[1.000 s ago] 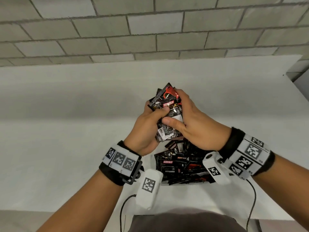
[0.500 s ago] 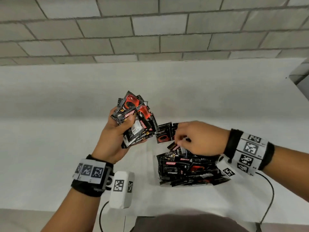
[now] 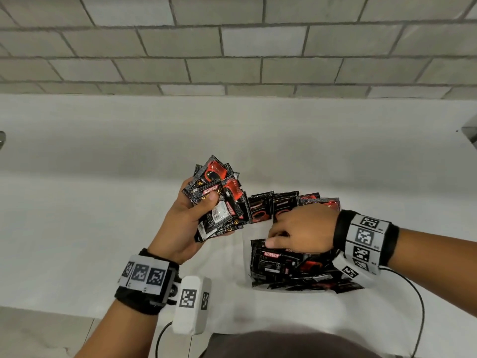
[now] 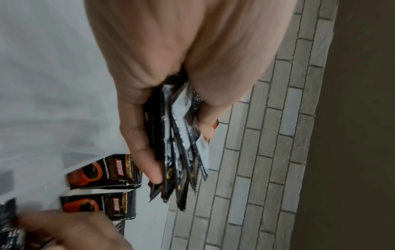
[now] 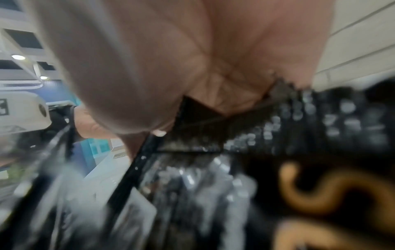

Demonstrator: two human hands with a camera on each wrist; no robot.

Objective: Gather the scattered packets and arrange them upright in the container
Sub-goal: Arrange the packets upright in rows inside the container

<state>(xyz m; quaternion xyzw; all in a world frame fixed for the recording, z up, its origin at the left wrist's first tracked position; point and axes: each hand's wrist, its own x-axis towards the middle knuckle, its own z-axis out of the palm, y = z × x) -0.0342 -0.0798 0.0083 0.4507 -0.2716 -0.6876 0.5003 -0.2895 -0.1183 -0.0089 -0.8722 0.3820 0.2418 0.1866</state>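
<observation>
Mid-gather, by the look of it. Left hand [image 3: 192, 215] raised above the table [image 3: 77, 202], thumb and fingers clamped tight round a fanned bundle of packets [image 3: 219, 200]; in the left wrist view the same bundle [image 4: 177, 152] seen edge-on, splayed and uneven at the far end. Right hand [image 3: 302, 228] low over the pile of packets [image 3: 291, 270] near the table's front edge, fingertips [image 3: 271, 242] bent down onto the top of it. Right wrist view too blurred to settle whether one is pinched or merely touched: cannot tell. A short row of packets [image 3: 278, 208] lying just behind the right hand, partly hidden by it. No clear outline of a container in any view; possibly a see-through one round the pile, but not certain.

Next move, as a guess: nip one packet off the pile, lift clear, slide it into the left-hand bundle. Calls for a light, exact pinch on a slippery foil edge, and a firm left grip so the fan does not spill.
</observation>
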